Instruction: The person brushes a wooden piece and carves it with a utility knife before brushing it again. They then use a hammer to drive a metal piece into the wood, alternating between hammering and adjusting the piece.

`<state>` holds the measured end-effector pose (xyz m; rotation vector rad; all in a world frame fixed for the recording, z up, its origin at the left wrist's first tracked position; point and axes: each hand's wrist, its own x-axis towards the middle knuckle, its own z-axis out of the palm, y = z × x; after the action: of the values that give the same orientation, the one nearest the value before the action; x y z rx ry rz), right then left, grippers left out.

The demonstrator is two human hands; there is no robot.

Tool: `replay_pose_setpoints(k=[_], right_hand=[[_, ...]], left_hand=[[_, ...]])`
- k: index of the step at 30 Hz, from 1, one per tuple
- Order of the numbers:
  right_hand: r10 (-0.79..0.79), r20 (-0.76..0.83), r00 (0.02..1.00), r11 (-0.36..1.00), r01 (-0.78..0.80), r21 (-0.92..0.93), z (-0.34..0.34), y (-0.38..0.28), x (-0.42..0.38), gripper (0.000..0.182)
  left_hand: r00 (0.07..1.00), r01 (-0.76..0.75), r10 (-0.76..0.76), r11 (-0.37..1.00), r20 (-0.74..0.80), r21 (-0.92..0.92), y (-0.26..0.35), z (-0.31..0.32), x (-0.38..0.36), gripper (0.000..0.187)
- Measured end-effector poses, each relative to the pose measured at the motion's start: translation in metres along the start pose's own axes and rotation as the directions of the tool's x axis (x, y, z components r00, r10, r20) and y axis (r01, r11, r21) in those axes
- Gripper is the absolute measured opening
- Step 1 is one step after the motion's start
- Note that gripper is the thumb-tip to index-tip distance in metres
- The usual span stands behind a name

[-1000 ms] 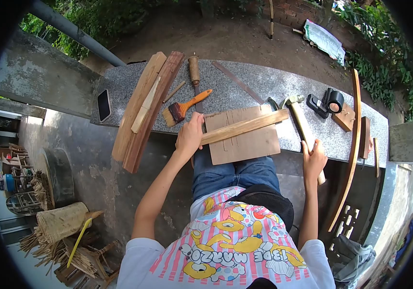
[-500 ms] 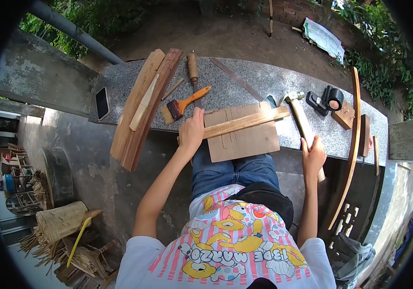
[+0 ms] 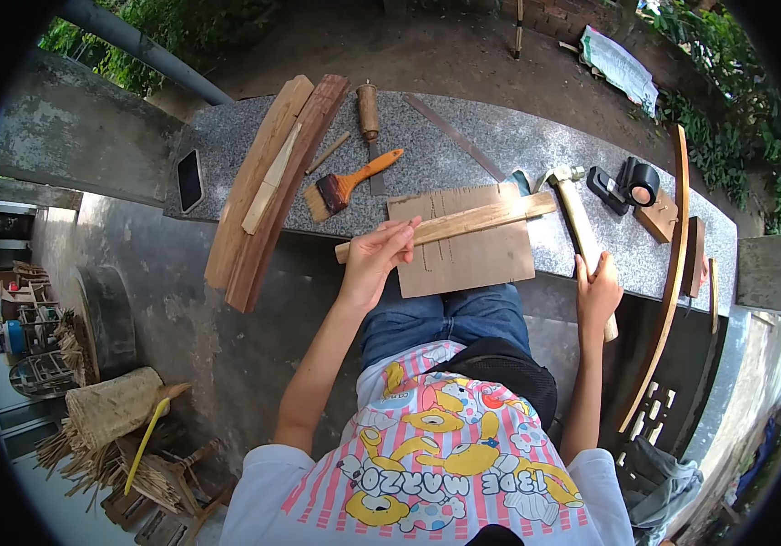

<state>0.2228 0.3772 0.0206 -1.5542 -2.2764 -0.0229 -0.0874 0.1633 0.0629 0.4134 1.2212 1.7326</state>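
Note:
A pale wooden strip (image 3: 472, 220) lies slantwise across a thin brown board (image 3: 472, 264), its left end jutting past the board. My left hand (image 3: 378, 259) is over that end, palm turned partly up. Thumb and fingertips are pinched together just above the strip; anything between them is too small to name. On the right, my right hand (image 3: 598, 289) is wrapped round the pale handle of a hammer (image 3: 578, 217), whose metal head rests on the stone table. The board overlaps the table's near edge, above my lap.
The speckled stone table (image 3: 254, 118) carries a paintbrush (image 3: 345, 187), a chisel (image 3: 369, 118), a metal ruler (image 3: 454, 136), several wooden lengths (image 3: 272, 209) and a phone (image 3: 190, 180). At right are a black tool (image 3: 623, 185), a wooden block (image 3: 657, 218) and a long curved strip (image 3: 677, 237).
My left hand has turned over from gripping the wooden strip to a raised pinch above it. My right hand still holds the hammer, nearly unmoved. The view has shifted slightly.

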Motion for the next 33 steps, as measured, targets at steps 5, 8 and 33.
replay_pose_setpoints(k=[5,8,33], right_hand=[[-0.04,-0.006,0.999,0.999,0.04,-0.017,0.004,0.006,0.001,0.039],[-0.063,0.003,0.998,0.998,0.063,-0.003,0.005,0.008,0.003,0.039],[-0.118,-0.026,0.993,0.993,0.117,-0.017,0.001,0.005,0.004,0.039]], left_hand=[[0.995,0.065,-0.067,0.997,-0.069,-0.043,-0.002,-0.003,-0.003,0.023],[0.997,0.013,-0.011,0.999,-0.077,0.03,-0.002,-0.001,-0.006,0.023],[0.852,-0.357,0.521,0.5,0.056,0.789,-0.009,0.005,0.013,0.016]])
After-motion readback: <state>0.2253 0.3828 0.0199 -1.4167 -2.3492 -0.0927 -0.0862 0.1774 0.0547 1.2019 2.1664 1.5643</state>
